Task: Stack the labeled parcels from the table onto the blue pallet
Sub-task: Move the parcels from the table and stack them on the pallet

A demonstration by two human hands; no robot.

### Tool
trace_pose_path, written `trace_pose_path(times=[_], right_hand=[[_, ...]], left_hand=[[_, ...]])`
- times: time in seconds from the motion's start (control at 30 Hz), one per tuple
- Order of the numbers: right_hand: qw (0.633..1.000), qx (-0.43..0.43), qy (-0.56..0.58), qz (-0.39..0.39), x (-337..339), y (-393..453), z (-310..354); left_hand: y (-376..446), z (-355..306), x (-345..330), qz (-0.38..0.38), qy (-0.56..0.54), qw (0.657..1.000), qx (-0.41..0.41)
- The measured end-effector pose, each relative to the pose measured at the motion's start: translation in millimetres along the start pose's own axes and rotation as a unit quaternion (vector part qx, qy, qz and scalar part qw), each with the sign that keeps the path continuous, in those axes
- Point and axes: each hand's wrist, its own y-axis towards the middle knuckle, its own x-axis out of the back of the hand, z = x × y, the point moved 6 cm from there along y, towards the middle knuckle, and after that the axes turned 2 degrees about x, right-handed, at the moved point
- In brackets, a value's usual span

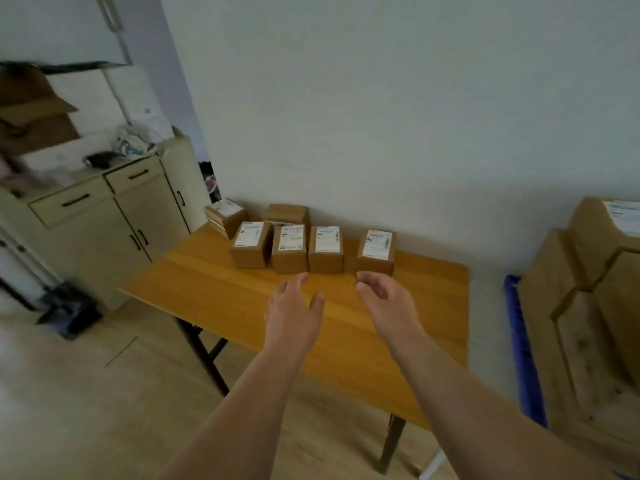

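Several small brown parcels with white labels stand along the far edge of the wooden table. The front row holds three close together, with the middle one between its neighbours, and one parcel standing apart to the right. Two more sit behind at the left. My left hand hovers over the table just short of the row, fingers apart, holding nothing. My right hand is beside it, fingers curled loosely and empty, just in front of the right parcel. The blue pallet lies at the right with stacked parcels on it.
A cream cabinet with clutter on top stands left of the table. A dark object sits on the floor beside it. A white wall runs behind the table. A narrow strip of floor separates the table from the pallet.
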Motion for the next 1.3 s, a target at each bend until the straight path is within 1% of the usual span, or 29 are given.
trace_pose_path(times=[0.1, 0.33, 0.47, 0.57, 0.67, 0.8, 0.9, 1.0, 1.1, 1.2, 1.3], right_hand=[[1.000, -0.007, -0.009, 0.023, -20.8, 30.0, -1.5], [0.997, 0.002, 0.008, 0.080, -73.9, 125.9, 17.3], [0.991, -0.003, 0.006, 0.134, -127.1, 166.5, 23.8], [0.983, -0.009, -0.001, 0.184, -173.5, 187.5, 27.5], [0.977, -0.040, -0.015, 0.208, -216.7, 212.9, 25.6], [0.972, -0.104, -0.025, 0.208, -274.0, 252.8, 12.8], [0.965, -0.163, -0.040, 0.200, -317.2, 277.4, 0.6], [0.957, -0.216, -0.053, 0.187, -348.8, 298.1, -7.4], [0.954, -0.239, -0.072, 0.168, -367.4, 314.3, -15.1], [0.943, -0.274, -0.106, 0.158, -375.0, 316.6, -24.6], [0.935, -0.302, -0.106, 0.153, -374.5, 311.8, -30.7]], left_hand=[[30.5, 19.8, -4.3, 0.017, -0.013, 0.999, 0.032], [122.7, 40.0, 29.9, -0.022, -0.039, 0.996, 0.075], [167.8, 70.4, 46.7, -0.056, -0.049, 0.990, 0.121], [197.3, 99.4, 48.5, -0.051, -0.059, 0.983, 0.164], [237.4, 127.8, 48.8, -0.042, -0.067, 0.980, 0.182], [301.8, 163.0, 45.5, -0.005, -0.055, 0.984, 0.169], [344.1, 192.7, 38.2, 0.052, -0.021, 0.984, 0.167], [379.6, 215.7, 31.6, 0.101, -0.014, 0.980, 0.171], [407.9, 228.8, 19.9, 0.134, -0.019, 0.974, 0.182], [420.5, 236.9, 3.3, 0.170, -0.052, 0.966, 0.189], [419.9, 245.8, -0.2, 0.173, -0.067, 0.962, 0.201]])
